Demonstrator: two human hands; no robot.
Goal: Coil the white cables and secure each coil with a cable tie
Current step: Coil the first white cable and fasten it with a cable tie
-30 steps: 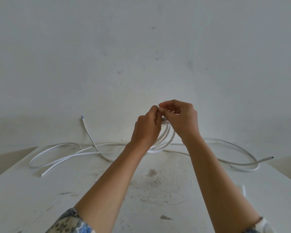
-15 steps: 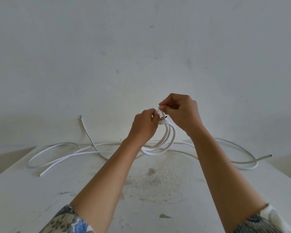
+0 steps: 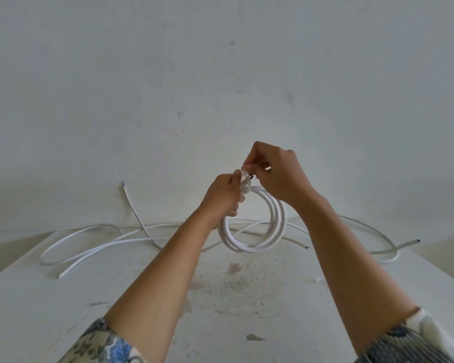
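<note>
While the white coil (image 3: pixel 247 249) hangs above the table (image 3: pixel 116 297), the left hand (image 3: pixel 224 195) grips its upper left side with curled fingers. The right hand (image 3: pixel 278 174) pinches the cable tie (image 3: pixel 245 179) between thumb and fingertips at the top of the coil. Loose white cables (image 3: pixel 110 246) lie spread along the table's far side, near the wall (image 3: pixel 220 74).

coil (image 3: pixel 253 224) swinging round from edge-on to hanging as an open ring facing the onlooker, right hand (image 3: pixel 278 174) rising above the left hand (image 3: pixel 224 197), cable tie (image 3: pixel 245 180) loop now showing between their fingertips at the coil's top
</note>
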